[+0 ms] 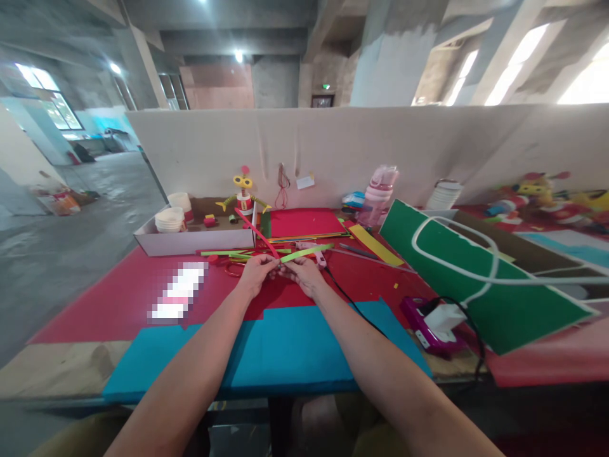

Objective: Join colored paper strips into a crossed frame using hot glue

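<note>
My left hand (257,274) and my right hand (304,274) meet above the red table cover, fingers pinched together. A red paper strip (257,231) rises from the left fingertips toward the back left. From the right fingertips a light green paper strip (309,252) extends to the right. The two strips come together at the fingers, where the join is partly hidden. Just behind my right hand lies a pale glue gun (320,259) with a black cord. More green strips (223,254) and red-handled scissors (233,270) lie beside my left hand.
Blue sheets (295,346) cover the front edge. A box (195,242) with paper cups stands back left, near a yellow-eyed paper figure (244,200). A purple power socket (428,339) and leaning green board (476,279) are right. Behind stands a pink bottle (379,190) before a white partition (333,139).
</note>
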Tool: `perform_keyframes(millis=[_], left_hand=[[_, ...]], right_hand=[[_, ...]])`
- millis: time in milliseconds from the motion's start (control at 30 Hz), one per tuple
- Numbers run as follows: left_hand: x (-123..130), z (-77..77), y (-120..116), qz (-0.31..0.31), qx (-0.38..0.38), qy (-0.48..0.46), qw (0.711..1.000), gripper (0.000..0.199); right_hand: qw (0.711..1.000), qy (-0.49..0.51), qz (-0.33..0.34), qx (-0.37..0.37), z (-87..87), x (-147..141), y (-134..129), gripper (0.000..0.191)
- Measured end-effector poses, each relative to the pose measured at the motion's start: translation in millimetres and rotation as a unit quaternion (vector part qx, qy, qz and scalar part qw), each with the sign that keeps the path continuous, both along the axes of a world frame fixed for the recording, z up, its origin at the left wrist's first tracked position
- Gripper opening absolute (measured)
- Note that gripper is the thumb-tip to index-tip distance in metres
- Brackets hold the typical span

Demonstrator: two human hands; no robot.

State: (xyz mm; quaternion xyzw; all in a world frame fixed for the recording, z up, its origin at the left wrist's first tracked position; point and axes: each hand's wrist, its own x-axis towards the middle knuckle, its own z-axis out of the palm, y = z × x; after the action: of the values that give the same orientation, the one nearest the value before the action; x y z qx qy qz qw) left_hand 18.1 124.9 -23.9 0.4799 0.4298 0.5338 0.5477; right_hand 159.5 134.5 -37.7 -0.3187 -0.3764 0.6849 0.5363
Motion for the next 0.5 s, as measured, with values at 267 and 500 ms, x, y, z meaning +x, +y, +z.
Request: perform_keyframes(millis=[267,500], left_hand=[[0.4,2.6,-2.0,0.001,0.016,0.033,0.999,0.028],[0.8,1.4,-1.6,0.002,0.012,0.034,0.999,0.028]], right_hand=[[1.000,-0.001,-0.026,-0.004,0.9,-1.2,-3.5,0.031],[0.999,-0.046,-0.013,0.012,3.5,-0.9,-3.6,0.033]])
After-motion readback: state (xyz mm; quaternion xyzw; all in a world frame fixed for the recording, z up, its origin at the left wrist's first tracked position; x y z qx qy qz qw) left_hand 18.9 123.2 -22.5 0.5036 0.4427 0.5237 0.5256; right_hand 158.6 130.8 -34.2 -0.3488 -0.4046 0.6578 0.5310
